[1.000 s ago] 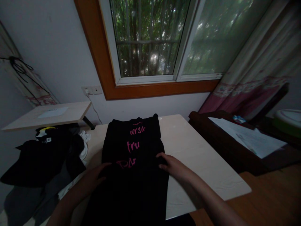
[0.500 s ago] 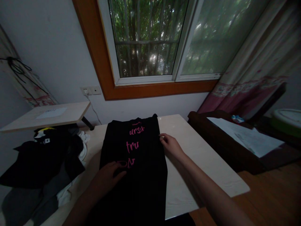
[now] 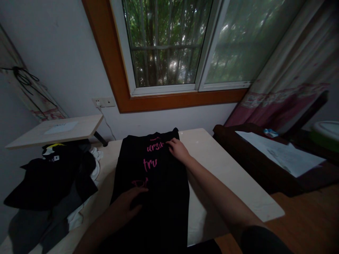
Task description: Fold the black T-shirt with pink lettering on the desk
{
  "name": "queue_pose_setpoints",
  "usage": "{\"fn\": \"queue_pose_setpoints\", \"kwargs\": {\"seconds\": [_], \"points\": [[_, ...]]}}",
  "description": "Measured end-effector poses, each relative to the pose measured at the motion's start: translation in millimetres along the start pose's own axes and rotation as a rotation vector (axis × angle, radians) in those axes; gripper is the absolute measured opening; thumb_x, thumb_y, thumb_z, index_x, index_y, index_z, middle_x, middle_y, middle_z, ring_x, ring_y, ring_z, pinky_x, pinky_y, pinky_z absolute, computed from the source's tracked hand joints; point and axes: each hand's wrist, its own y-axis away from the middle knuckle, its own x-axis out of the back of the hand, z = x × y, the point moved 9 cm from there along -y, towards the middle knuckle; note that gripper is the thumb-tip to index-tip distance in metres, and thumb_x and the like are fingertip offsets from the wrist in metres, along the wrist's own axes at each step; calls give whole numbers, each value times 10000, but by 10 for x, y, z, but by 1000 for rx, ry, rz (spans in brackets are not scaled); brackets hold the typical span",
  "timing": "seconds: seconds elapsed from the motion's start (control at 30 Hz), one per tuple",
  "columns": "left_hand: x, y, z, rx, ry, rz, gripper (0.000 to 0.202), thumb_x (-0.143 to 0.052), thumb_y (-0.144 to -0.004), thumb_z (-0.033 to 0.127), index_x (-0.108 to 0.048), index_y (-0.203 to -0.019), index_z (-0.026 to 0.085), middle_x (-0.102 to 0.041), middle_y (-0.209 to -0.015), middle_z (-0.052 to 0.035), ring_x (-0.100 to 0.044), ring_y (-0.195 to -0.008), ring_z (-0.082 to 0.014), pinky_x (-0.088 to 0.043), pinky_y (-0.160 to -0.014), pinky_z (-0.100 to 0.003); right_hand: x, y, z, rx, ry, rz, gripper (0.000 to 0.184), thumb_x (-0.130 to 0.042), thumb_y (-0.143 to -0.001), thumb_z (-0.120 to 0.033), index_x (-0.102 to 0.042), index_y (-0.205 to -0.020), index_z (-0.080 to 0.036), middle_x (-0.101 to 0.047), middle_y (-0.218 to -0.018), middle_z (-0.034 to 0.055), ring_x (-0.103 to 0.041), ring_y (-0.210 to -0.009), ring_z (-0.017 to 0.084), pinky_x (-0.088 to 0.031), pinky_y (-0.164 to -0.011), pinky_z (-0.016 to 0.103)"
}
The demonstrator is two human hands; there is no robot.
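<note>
A black garment with pink lettering, which looks like a folded shirt, lies lengthwise on the pale table. Its near end runs down to the bottom of the view. My left hand rests over the lowest line of print on the left side, fingers stretched out and holding nothing. Near the far right corner, my right hand touches the cloth beside the top word. Its fingers are slightly bent and apart, with no fabric visibly gripped.
A heap of dark and white clothes lies at the left, partly under a small raised shelf with a paper on it. Behind the table is a wall with a socket and a window. At the right stands dark furniture bearing a white sheet.
My right hand has moved from the garment's right edge inward and slightly farther away, onto the cloth. My left hand has shifted a little toward me and to the right, its fingers straighter.
</note>
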Motion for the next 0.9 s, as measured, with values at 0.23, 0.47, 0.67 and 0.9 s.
{"fn": "queue_pose_setpoints", "kwargs": {"seconds": [0.23,0.47,0.67,0.9], "points": [[167,203,-52,11,175,-33,418,-633,-883,416,-626,-1295,345,-583,-1408,-38,-514,-1315,-281,-359,-1155,-477,-168,-159,-168,143,28,-138,598,-478,-891,-56,-536,-1442,-283,-430,-1538,57,-518,-1258,249,-416,-1064,389],[60,207,257,-36,201,-73,280,-670,-856,381,-707,-1126,313,-654,-1189,-28,-570,-1163,-236,-416,-1070,-381,-140,-437,35,-30,-7,-106,286,-542,-892,-141,-760,-1054,-230,-610,-1295,90,-557,-1127,272,-438,-1008,387],[-59,152,400,-78,223,-114,251,-681,-858,356,-711,-1105,321,-647,-1172,-17,-563,-1133,-215,-418,-1030,-342,-34,-497,499,-303,-53,75,346,-491,-946,-350,-763,-896,-143,-603,-1200,173,-548,-1131,313,-427,-1029,425],[-147,20,483,-118,245,-179,234,-699,-850,326,-721,-1082,299,-650,-1110,-17,-579,-1092,-203,-412,-996,-341,-32,-318,1166,-572,-218,156,194,-663,-764,-238,-732,-929,-161,-658,-997,136,-619,-1020,273,-481,-950,361]]}}
